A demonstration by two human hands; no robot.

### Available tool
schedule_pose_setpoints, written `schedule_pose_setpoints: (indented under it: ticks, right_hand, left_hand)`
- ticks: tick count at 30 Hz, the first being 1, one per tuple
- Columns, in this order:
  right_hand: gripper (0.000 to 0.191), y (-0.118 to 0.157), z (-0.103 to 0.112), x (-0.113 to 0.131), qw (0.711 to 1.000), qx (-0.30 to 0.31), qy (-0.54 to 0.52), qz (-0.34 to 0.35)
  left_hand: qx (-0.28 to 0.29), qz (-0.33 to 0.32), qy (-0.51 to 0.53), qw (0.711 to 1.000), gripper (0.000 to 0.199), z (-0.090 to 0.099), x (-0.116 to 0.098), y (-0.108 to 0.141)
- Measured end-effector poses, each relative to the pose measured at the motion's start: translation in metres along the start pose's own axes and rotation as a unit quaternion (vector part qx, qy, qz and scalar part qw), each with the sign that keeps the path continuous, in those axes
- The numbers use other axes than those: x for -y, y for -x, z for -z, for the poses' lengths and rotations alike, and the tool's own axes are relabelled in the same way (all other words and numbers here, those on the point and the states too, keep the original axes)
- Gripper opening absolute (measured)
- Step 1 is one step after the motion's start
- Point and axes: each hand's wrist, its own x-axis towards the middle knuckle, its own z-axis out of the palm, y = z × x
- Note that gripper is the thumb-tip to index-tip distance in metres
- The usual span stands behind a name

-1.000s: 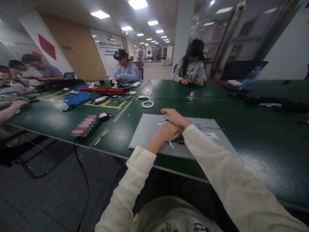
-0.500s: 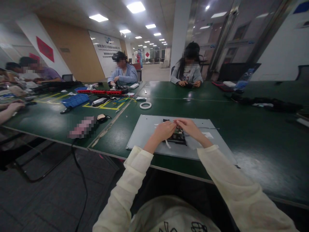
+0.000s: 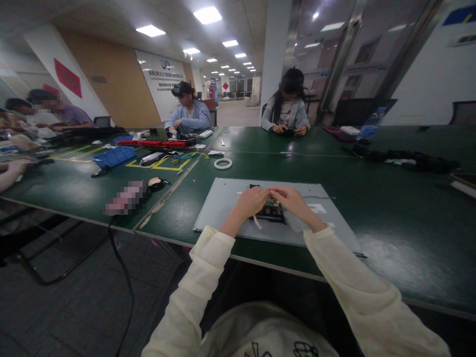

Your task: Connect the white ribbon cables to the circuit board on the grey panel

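Note:
A black-framed device with a green circuit board lies on a light grey panel on the green table. Over its far part, my left hand and my right hand meet with the fingers of both bent together. What the fingertips pinch is too small and too covered to make out. A white strip sticks out from the device below my left hand. White labels lie on the panel to the right of my right hand, and a thin grey cable runs rightward there.
A white tape roll and a small wrench lie beyond the panel. Leftward are a blue bin, coloured wires and a black pouch. A bottle stands far right. Two people sit across the table.
Both hands stay over the device, fingertips still together, with only a slight shift. The view has moved a little, and more of the circuit board shows between the hands.

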Motion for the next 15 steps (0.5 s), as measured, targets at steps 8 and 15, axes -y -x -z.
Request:
schedule_pose_setpoints:
  ticks: [8,15]
  right_hand:
    - [0.027,0.0026,0.0003,0.0038,1.0,-0.011,-0.017,-0.011]
    - [0.029,0.0044,-0.0014,0.0004,0.997,-0.009,-0.077,-0.021]
  left_hand:
    - [-0.002,-0.005,0.002,1.0,0.026,-0.0015,0.0006,-0.0003]
    - [-0.014,0.0,0.014,1.0,0.026,-0.0012,0.0011,-0.0003]
